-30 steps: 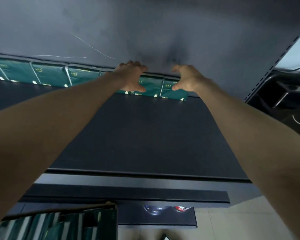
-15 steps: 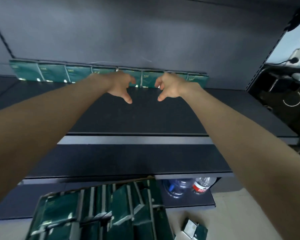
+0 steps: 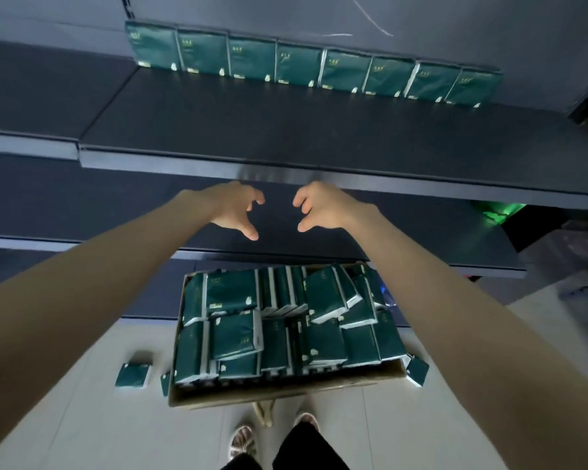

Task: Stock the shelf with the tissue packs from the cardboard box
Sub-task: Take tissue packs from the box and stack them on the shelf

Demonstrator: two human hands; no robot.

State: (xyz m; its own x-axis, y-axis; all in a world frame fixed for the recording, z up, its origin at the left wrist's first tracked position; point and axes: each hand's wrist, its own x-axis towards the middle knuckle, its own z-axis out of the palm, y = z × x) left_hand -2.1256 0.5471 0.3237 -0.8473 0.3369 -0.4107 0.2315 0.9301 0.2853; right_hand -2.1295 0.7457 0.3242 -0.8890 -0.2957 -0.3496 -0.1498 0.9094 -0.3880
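shoes [image 3: 241, 444]: two, at the bottom edge, toes toward the box, on the pale floor [image 3: 82, 418].
loose packs [image 3: 132, 375]: three on the floor. one lies flat, apart from the box on its left. one sits just beside the box's near left corner. one leans at its near right corner.
cardboard box [image 3: 286, 391]: one, top open, standing on the floor between the shoes and the shelving.
packs in the box [image 3: 235, 335]: dark green, too overlapped to count. most stand on edge, and several at the far right are tilted.
left hand [image 3: 233, 210]: empty, fingers loosely curled, thumb pointing toward the other hand. it is in the air beyond the box's far edge and touches no pack.
right hand [image 3: 323, 206]: empty, loosely curled in the same way, near the left hand with a gap between them.
lower shelf [image 3: 438, 239]: one dark board, seen behind both hands.
upper shelf [image 3: 286, 130]: one dark board, farther off.
row of packs [image 3: 299, 64]: eight, upright, long axis vertical, broad faces toward the person. they stand side by side along the back of the upper shelf, against the back panel [image 3: 252, 11], well beyond the fingers.
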